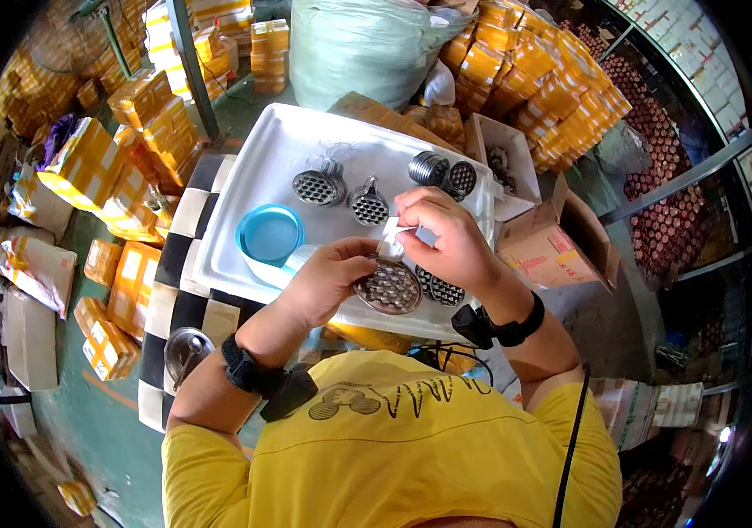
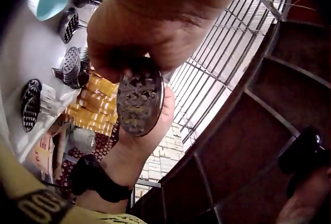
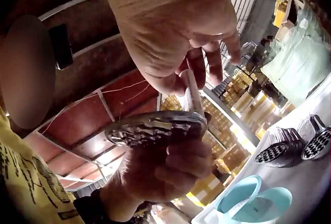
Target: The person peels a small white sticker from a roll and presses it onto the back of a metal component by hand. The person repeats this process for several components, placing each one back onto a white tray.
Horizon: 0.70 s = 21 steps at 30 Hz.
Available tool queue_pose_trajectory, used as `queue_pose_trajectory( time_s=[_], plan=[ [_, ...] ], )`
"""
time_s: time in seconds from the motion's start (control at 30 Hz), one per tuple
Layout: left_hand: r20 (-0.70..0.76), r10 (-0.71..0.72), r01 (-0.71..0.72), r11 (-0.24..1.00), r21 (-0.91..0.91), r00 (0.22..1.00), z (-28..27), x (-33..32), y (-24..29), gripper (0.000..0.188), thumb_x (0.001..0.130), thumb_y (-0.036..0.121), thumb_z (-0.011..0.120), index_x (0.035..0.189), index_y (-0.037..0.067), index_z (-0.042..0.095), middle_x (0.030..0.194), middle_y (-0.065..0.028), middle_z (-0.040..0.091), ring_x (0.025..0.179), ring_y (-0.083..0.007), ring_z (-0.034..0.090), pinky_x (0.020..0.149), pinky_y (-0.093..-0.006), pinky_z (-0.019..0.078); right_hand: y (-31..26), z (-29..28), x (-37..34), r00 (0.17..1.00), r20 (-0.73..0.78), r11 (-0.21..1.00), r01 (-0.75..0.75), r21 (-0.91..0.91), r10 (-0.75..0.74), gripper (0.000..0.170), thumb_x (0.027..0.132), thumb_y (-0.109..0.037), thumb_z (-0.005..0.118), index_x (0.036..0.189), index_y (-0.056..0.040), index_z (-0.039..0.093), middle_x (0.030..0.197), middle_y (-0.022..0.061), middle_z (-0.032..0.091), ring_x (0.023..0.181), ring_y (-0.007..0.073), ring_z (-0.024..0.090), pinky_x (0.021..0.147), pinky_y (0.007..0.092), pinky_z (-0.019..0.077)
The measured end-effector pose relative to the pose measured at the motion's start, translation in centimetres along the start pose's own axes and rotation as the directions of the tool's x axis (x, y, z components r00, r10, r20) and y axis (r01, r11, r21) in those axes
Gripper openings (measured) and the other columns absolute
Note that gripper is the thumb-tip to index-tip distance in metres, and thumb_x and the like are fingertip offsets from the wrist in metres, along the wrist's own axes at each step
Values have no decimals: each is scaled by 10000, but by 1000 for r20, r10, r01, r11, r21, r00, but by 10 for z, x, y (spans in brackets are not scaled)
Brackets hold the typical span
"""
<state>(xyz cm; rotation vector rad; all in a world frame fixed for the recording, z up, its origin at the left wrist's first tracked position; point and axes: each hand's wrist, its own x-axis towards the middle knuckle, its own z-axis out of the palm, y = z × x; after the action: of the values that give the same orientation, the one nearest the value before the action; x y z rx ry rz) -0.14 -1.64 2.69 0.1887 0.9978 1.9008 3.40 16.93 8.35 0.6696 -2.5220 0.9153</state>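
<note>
My left hand [image 1: 330,280] grips a metal skimmer with a round, perforated, bumpy head [image 1: 389,287], near where head and handle meet. At its handle, my right hand [image 1: 448,236] pinches a white strip [image 1: 392,239] between thumb and forefinger. In the right wrist view the white strip [image 3: 192,94] stands up from the skimmer's edge, and the other right fingers are loosely bent. Stacks of similar skimmers [image 1: 316,187] lie on a white tray [image 1: 244,167] beyond the hands. Another stack [image 1: 442,289] sits under the right hand.
A light-blue, ring-shaped roll [image 1: 272,234] stands at the tray's left. Right of the tray are a white foam box [image 1: 517,201] and an open cardboard box [image 1: 561,251]. Taped cartons [image 1: 138,282] line the left floor; a large wrapped bundle [image 1: 363,57] stands behind.
</note>
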Motion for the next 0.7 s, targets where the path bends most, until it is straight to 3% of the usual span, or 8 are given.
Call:
queue_pose_trajectory(
  time_s=[0.3,0.4,0.47,0.7],
  plan=[
    [-30,49,-47,997,61,998,1,1,0,269,839,51,507,1078,-72,504,941,-105,581,824,-157,579,748,-266,479,-7,-1,2,1000,-6,997,17,-77,-17,147,669,18,632,759,-5,519,878,128,555,850,275,553,740,331,447],
    [-31,63,-61,995,85,998,2,0,2,260,841,50,506,1070,-73,510,940,-103,585,815,-152,581,738,-262,481,-7,2,4,996,-57,993,68,-97,-73,148,644,-10,624,743,-27,515,793,100,551,746,282,543,670,354,435],
    [-23,67,-64,994,88,998,1,0,2,257,842,51,508,1066,-74,513,938,-102,586,812,-147,581,733,-258,481,-9,0,4,998,-19,991,56,-125,-59,140,658,0,629,744,-23,521,824,107,550,807,280,547,710,352,439],
    [-74,154,-122,936,332,985,4,1,5,205,826,96,556,958,-58,581,823,-50,602,724,-96,559,657,-218,455,-14,3,6,983,-72,961,146,-236,-167,139,642,-28,626,721,-56,514,788,79,543,781,274,535,702,371,413]
  ],
)
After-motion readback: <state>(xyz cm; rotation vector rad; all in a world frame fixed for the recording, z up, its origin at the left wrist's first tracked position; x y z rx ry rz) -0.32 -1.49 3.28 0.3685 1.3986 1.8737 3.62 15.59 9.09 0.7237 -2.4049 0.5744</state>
